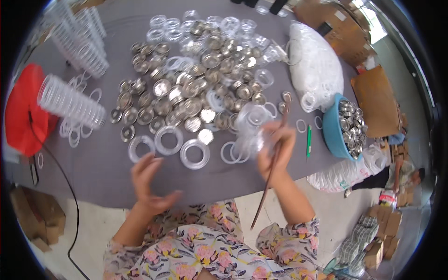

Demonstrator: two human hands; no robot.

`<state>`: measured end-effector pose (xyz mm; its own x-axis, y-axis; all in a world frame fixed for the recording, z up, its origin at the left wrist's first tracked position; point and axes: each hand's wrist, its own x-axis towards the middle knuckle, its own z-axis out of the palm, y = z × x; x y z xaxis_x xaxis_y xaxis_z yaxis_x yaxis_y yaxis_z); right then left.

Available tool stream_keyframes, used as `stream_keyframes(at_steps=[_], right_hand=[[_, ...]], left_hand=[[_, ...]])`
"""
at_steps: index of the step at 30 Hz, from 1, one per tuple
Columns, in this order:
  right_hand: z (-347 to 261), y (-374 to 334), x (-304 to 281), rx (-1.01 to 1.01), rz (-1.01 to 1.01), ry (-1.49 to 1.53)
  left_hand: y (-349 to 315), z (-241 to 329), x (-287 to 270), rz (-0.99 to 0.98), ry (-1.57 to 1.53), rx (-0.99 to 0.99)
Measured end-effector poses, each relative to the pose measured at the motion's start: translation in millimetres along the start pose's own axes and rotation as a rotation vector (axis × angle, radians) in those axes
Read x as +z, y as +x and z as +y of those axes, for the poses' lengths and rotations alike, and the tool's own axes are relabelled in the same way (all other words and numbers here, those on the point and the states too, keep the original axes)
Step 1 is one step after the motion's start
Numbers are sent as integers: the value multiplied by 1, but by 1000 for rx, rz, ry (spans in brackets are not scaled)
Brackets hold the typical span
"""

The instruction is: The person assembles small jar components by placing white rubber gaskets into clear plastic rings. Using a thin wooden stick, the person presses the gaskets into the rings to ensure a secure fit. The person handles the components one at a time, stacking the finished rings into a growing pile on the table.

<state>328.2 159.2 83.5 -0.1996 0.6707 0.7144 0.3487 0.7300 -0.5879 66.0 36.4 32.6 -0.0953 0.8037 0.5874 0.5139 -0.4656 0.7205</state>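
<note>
My left hand (pixel 150 186) hovers over the near edge of the grey table, fingers apart and nothing in them. Just beyond its fingertips lies a clear plastic ring (pixel 141 148), with two similar rings to its right. My right hand (pixel 280 148) is closed around a thin brown stick (pixel 262 204), which slants down past the table edge. Clear round plastic pieces (pixel 254 119) are blurred at its fingertips; whether the fingers also grip one, I cannot make out. Beyond both hands spreads a heap of silvery metal caps (pixel 191 100).
Thin white rings (pixel 74 133) lie beside a stack of clear plastic cups (pixel 72 102) at left, near a red bag (pixel 28 109). On the right stand a white plastic sack (pixel 313 65) and a blue basin (pixel 332 128) of metal caps. A green pen (pixel 309 142) lies nearby.
</note>
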Motion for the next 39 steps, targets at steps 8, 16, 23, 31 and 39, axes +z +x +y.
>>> stream_keyframes(at_steps=[8, 16, 23, 31, 39], right_hand=[[-61, -100, 50, 124, -289, 72], [-54, -109, 62, -48, -407, -44], [-56, -112, 59, -106, -582, 21], [-43, -83, 90, -37, -536, 140], [-12, -46, 51, -94, -226, -48]], left_hand=[[-13, 39, 28, -156, 33, -20], [1, 26, -28, -222, 197, -486], [-20, 12, -40, -114, 281, -378], [-21, -6, -11, -260, 506, -88], [-1, -20, -11, -181, 408, -101]])
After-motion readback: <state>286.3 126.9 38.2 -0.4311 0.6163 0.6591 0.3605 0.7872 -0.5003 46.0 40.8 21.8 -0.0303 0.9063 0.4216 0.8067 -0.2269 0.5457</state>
